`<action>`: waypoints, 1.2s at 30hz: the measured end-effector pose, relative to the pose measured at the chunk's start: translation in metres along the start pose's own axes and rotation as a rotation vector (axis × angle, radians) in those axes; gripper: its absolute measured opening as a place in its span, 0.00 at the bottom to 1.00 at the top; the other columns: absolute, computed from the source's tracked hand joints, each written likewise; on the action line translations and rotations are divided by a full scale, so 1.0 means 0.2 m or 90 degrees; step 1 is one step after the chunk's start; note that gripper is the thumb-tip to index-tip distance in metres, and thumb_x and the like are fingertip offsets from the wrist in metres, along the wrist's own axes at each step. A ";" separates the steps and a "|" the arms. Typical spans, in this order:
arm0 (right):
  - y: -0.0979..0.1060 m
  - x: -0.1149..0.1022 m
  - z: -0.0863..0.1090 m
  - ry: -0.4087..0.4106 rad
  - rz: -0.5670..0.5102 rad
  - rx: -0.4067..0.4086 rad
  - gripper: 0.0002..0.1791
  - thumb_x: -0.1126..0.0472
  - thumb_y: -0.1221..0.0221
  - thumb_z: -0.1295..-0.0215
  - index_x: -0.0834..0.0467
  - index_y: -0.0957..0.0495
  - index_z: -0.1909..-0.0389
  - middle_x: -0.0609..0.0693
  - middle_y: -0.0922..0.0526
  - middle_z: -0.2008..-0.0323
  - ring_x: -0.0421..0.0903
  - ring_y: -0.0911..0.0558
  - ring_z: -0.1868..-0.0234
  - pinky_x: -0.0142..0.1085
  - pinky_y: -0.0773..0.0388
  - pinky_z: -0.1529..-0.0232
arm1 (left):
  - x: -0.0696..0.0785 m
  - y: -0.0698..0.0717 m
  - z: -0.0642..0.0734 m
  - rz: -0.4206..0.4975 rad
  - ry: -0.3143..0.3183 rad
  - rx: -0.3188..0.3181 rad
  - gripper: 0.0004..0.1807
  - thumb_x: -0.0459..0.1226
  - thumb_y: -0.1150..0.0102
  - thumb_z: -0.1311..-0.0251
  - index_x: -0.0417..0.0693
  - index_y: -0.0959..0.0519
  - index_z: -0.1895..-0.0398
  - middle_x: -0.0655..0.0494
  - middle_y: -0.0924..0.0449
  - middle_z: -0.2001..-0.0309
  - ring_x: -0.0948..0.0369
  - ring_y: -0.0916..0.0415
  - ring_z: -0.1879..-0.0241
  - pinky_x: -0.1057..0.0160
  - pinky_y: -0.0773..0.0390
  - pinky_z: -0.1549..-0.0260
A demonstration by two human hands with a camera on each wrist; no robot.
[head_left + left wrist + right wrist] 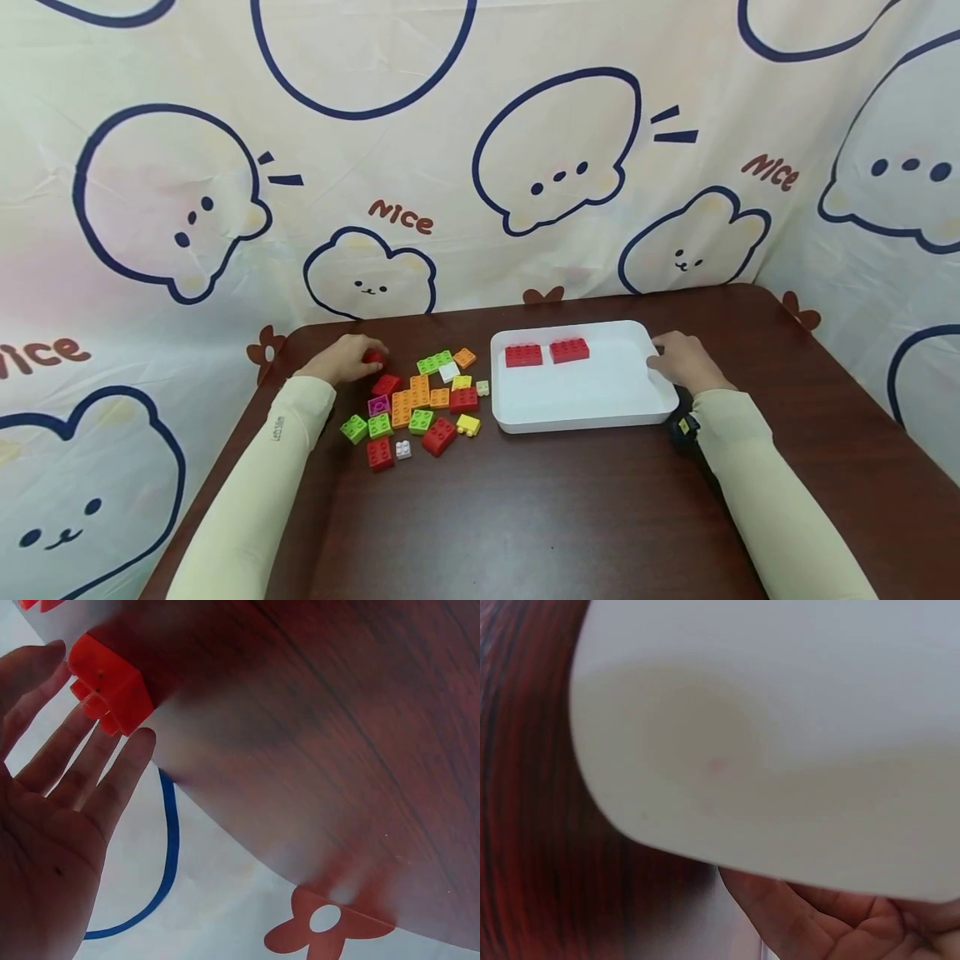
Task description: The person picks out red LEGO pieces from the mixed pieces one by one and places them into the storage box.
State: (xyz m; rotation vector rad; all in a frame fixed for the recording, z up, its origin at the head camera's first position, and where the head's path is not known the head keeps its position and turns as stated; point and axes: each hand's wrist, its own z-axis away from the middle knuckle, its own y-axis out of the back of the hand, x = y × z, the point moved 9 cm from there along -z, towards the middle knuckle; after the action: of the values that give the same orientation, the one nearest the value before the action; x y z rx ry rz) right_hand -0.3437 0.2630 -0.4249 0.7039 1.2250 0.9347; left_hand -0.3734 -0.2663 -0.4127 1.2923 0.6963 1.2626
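My left hand (350,358) is at the far left of the table, its thumb and fingers around a red toy brick (116,686) with studs. In the left wrist view, the thumb tip meets one side of that brick and the other fingers reach past it. On the right, my right hand (688,362) holds the right edge of a white tray (585,408). The right wrist view shows fingers (780,915) at the underside of the tray's rim; the thumb is hidden there. Two red bricks, one (522,356) left of the other (569,350), lie inside the tray near its back.
Between the left hand and the tray lies a loose group of bricks, among them orange (402,408), lime green (354,429), red (439,436), yellow (468,425), white (448,372) and magenta (378,406). A patterned cloth (450,167) hangs behind the brown table (480,533).
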 end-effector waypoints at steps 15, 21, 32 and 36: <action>-0.02 0.00 -0.02 0.008 0.005 -0.001 0.29 0.62 0.46 0.28 0.75 0.35 0.32 0.76 0.34 0.34 0.71 0.31 0.36 0.63 0.30 0.38 | -0.03 -0.03 0.02 0.004 -0.003 -0.003 0.19 0.29 0.34 0.36 0.42 0.19 0.42 0.42 0.18 0.48 0.48 0.23 0.53 0.45 0.20 0.46; -0.03 0.01 -0.02 0.002 0.005 -0.008 0.30 0.62 0.45 0.28 0.75 0.35 0.32 0.76 0.35 0.34 0.71 0.30 0.36 0.62 0.29 0.39 | -0.05 -0.03 0.03 0.013 -0.004 0.022 0.19 0.29 0.33 0.37 0.42 0.18 0.43 0.41 0.18 0.49 0.47 0.23 0.53 0.44 0.20 0.46; 0.00 0.00 0.00 0.017 0.002 0.002 0.29 0.62 0.46 0.29 0.76 0.34 0.33 0.77 0.33 0.35 0.71 0.30 0.37 0.63 0.30 0.39 | 0.02 0.03 0.02 0.019 -0.019 0.057 0.19 0.30 0.33 0.37 0.40 0.19 0.42 0.41 0.18 0.49 0.47 0.23 0.53 0.46 0.19 0.47; 0.00 0.00 0.00 0.018 0.000 0.003 0.29 0.62 0.46 0.29 0.76 0.34 0.33 0.77 0.33 0.35 0.71 0.30 0.37 0.63 0.30 0.39 | 0.08 0.05 0.02 0.017 -0.037 0.067 0.20 0.29 0.33 0.37 0.40 0.19 0.41 0.41 0.19 0.47 0.46 0.23 0.50 0.45 0.20 0.46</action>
State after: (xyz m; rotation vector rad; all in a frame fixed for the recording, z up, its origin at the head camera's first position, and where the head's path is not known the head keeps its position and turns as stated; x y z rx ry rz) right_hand -0.3443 0.2629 -0.4241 0.6960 1.2529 0.9447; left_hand -0.3693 -0.2543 -0.3986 1.4237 0.7137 1.2185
